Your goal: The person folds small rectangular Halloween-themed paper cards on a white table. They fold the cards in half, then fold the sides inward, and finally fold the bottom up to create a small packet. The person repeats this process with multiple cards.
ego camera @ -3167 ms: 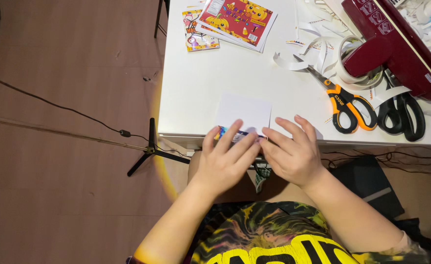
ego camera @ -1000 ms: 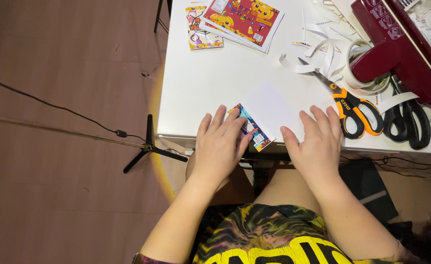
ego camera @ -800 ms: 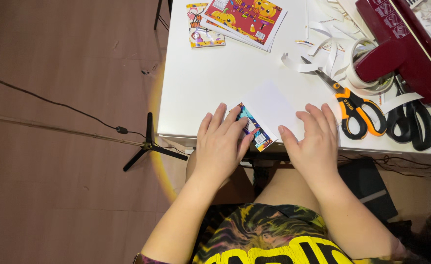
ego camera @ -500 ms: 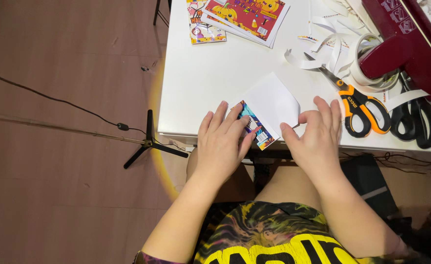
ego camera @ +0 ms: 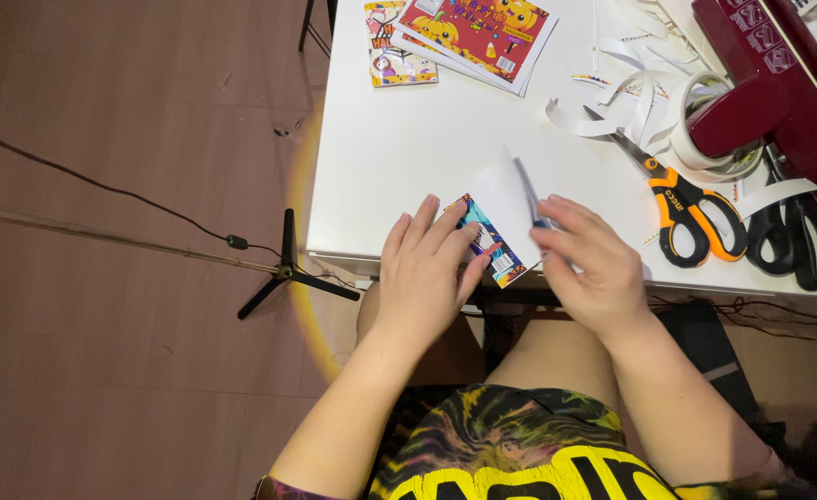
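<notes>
White card [ego camera: 501, 199] between both hands' fingers [ego camera: 556, 218]

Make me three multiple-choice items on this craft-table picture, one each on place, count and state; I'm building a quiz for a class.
1. Where does the printed card lie?
A. at the table's near edge, under the left hand
B. on the floor
C. on top of the maroon punch

2. How many pairs of scissors lie on the white table?
A. one
B. two
C. four

3. How is the card's white flap?
A. flat
B. lifted by the right hand
C. torn off

Key: 1 A, the left hand presses it by the edge. 2 B, orange-handled scissors and black-handled scissors. 3 B, the right hand pinches the flap up.
</notes>
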